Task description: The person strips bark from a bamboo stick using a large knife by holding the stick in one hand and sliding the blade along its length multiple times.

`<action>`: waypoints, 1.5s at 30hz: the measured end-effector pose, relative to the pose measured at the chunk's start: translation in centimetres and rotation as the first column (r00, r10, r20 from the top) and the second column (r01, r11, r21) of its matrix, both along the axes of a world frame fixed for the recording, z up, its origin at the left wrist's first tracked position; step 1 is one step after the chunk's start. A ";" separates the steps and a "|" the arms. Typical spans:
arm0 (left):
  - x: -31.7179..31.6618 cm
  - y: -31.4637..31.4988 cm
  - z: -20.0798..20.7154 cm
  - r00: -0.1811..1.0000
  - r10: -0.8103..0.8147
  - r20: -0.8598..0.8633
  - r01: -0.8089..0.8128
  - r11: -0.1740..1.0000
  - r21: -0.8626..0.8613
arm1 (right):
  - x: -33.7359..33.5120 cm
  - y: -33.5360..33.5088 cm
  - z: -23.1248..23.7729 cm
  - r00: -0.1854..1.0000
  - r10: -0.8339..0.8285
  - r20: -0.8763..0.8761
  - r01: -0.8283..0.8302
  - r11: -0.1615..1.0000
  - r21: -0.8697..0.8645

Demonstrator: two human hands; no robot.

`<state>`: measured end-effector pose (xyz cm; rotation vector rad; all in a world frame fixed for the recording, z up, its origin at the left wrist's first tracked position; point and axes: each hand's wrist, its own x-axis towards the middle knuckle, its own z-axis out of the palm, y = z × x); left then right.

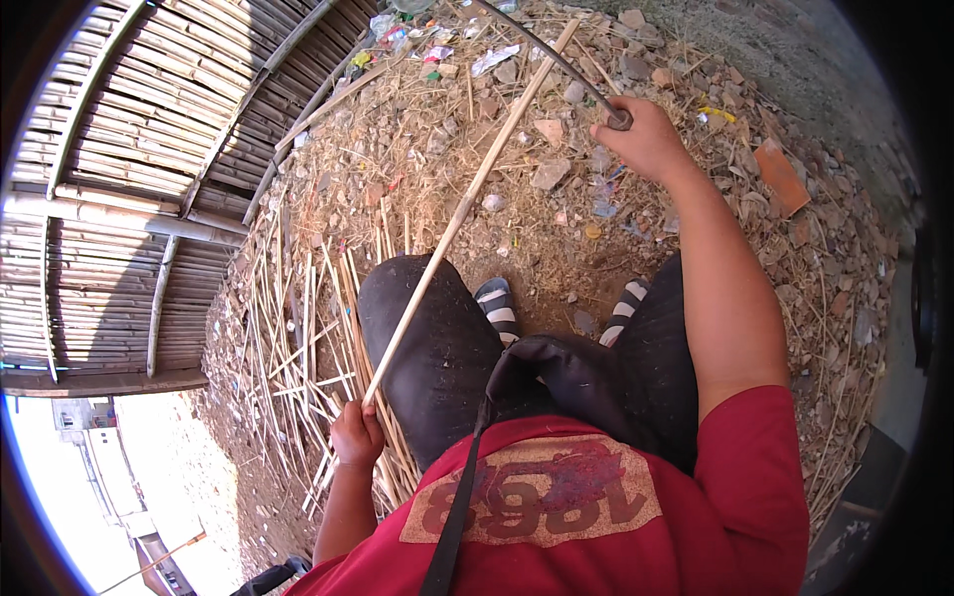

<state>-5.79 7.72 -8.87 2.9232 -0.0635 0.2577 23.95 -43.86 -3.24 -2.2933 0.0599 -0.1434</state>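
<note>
My left hand (355, 435) grips the near end of a long pale bamboo strip (467, 204) that runs up and away across my left knee toward the far ground. My right hand (644, 137) is stretched forward, closed around the handle of a dark curved blade (552, 55) whose thin edge arcs up to the left and crosses the strip's far end. I am seated, with dark trousers and striped sandals showing below.
A pile of thin split bamboo strips (308, 328) lies on the ground by my left leg. A woven bamboo wall (129, 159) stands at the left. Rubble, straw, litter and an orange brick piece (780, 177) cover the dirt ahead. A black strap bag (556, 372) rests in my lap.
</note>
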 end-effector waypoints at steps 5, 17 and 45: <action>-0.4 0.3 -0.3 0.994 -0.065 0.087 0.062 0.997 0.044 | 0.1 0.1 0.4 0.999 0.051 -0.017 -0.052 0.997 -0.053; -1.0 0.8 -0.9 0.995 -0.023 0.099 0.022 1.000 0.019 | -0.9 1.4 0.7 0.965 0.240 -0.107 -0.231 0.969 0.092; 3.0 -6.3 4.6 0.950 0.055 -0.307 -0.102 0.985 -0.141 | -4.2 10.5 -0.1 0.813 0.492 -0.311 -0.579 0.739 -0.345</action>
